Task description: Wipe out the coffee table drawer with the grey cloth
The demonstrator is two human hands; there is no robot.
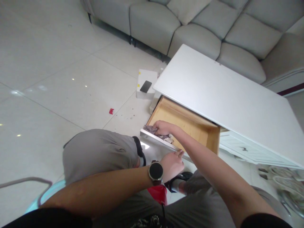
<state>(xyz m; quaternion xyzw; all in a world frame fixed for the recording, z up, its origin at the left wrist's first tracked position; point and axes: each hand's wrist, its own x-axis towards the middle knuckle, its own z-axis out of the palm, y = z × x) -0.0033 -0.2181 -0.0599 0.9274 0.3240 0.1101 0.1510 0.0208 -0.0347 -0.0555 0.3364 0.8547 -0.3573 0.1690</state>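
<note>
A wooden drawer (pixel 190 122) with a white front is pulled out of a white table. My right hand (pixel 163 128) reaches down into it, its fingers closed on a crumpled, patterned grey-brown cloth (pixel 150 129). The cloth lies along the inside of the drawer front, and part of it shows beyond my fingers. Outside the drawer, my left hand (pixel 173 166), wearing a round dark watch (pixel 156 171) at the wrist, has its fingertips bent over the top edge of the drawer front (pixel 156 139).
The white table (pixel 228 95) stands before a grey sofa (pixel 152 22). Left of it, a dark phone (pixel 145 86) rests on a white box (pixel 147 75). A red scrap (pixel 111 111) and dark crumbs lie on the tiles. A light-blue basin (pixel 53 191) sits at lower left.
</note>
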